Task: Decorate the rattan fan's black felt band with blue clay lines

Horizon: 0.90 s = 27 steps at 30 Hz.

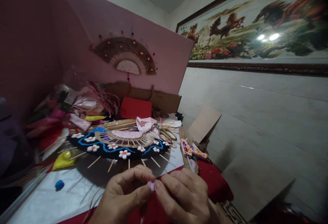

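My left hand [123, 195] and my right hand [184, 196] meet at the bottom of the view, fingertips pinched together on a tiny pink piece [151, 185]. Both hands are closed on it, above the red cloth [215, 183]. Just beyond them lies a handmade black fan [118, 145] with white flowers, a wavy blue line and wooden sticks poking out of its rim. A pink half-round centre and straw-coloured ribs sit on its top side.
A brown fan [126, 54] hangs on the pink wall. Pink fabric scraps [87, 106], a red box [135, 107], scissors [167, 133], a yellow bottle [64, 160], a blue clay ball [59, 184] and a flowered stick [192, 149] crowd the table. White paper [58, 196] covers its left front.
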Tool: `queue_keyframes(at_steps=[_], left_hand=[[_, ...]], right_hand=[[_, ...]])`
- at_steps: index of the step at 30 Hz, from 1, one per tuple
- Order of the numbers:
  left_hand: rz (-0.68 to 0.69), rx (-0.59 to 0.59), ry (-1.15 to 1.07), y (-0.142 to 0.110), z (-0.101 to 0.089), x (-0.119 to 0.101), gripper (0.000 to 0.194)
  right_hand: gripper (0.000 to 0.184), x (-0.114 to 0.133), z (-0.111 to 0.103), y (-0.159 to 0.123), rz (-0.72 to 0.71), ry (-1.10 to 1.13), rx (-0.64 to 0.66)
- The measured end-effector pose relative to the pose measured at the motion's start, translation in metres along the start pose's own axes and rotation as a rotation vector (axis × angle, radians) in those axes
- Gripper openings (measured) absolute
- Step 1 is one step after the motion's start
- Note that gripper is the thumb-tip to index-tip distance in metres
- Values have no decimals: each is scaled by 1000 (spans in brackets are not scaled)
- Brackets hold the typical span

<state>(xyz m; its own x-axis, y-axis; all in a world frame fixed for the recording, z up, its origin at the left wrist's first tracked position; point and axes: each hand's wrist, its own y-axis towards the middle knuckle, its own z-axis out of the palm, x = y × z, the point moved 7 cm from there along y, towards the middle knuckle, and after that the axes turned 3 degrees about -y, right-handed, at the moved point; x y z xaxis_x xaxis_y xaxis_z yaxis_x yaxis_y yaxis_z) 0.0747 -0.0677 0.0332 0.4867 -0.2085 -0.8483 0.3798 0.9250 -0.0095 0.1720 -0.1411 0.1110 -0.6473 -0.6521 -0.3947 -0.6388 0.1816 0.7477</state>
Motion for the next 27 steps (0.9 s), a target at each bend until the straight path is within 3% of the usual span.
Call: queue_keyframes(at_steps=[4,8,11,13,14,16,17,20,23,27], left_hand=[[68,-9,15,2,-1,-5,17],[60,-52,-4,5,-8,-9,20],[56,-121,-7,9,-15,-18,24],[81,-192,-17,11,-22,-28,26],[98,-227,-29,13,-25,-35,28],[156,-294,-48,15,-32,-49,33],[195,-323,-54,15,-34,-56,36],[314,-396,-57,13,-40,-73,42],[336,-433,-56,11,-45,-76,44],[287,-465,-84,12,-51,-68,47]], right_hand=[[24,-9,-2,-3,95,70,-18],[13,3,-12,-11,5,-64,-100],[5,-5,-1,-24,-21,-45,-66],[11,-45,10,-34,200,-11,-127],[13,-76,18,-42,413,-74,-153],[19,-136,61,-58,757,-67,200],[23,-160,86,-69,869,-49,452],[21,-204,132,-75,899,4,714],[14,-217,173,-81,896,72,966],[28,-217,208,-88,883,97,1181]])
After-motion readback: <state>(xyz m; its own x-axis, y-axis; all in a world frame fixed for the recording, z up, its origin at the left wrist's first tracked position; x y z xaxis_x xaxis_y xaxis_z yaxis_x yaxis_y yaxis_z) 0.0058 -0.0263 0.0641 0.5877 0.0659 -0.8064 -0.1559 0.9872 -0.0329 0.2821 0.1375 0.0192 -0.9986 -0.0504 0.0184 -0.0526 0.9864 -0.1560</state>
